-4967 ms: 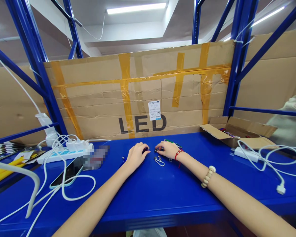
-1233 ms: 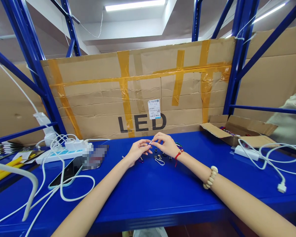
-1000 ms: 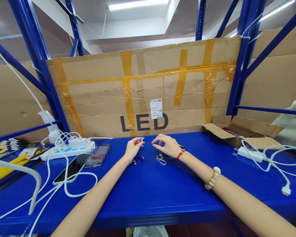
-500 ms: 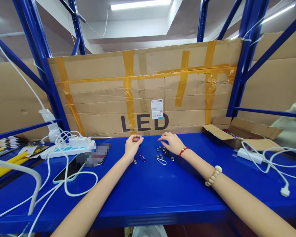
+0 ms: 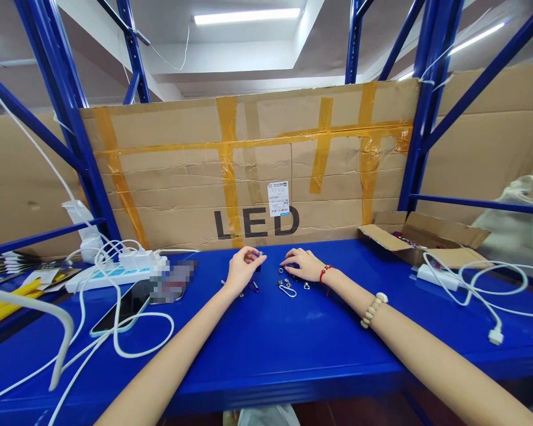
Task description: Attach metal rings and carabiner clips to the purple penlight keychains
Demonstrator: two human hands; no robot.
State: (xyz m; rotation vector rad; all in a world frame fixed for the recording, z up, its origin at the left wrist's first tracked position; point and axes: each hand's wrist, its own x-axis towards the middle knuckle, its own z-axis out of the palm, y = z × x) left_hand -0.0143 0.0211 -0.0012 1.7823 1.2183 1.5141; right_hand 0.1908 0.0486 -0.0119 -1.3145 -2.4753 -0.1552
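Note:
My left hand [image 5: 243, 270] is raised a little over the blue shelf, thumb and fingers pinched on a small shiny metal piece [image 5: 262, 254] too tiny to name. Partly behind its wrist lies a purple carabiner [image 5: 254, 287] with a few small metal bits. My right hand [image 5: 304, 264] reaches down over a loose group of small metal parts, its fingers bent and apart. Just in front of it lie a white carabiner [image 5: 288, 290], a small ring [image 5: 281, 271] and a little metal fitting [image 5: 306, 286]. Some of the parts are hidden under the right hand.
At the left, white cables loop over a power strip [image 5: 111, 275] and a phone [image 5: 124, 307]. An open cardboard box [image 5: 462, 258] and a white adapter [image 5: 437, 277] with its cord stand at the right. A large cardboard panel [image 5: 186, 195] closes the back.
My right hand has come down onto the small parts with its fingers lower. My left hand has shifted slightly toward the right, still pinching the metal piece. The view has tilted slightly.

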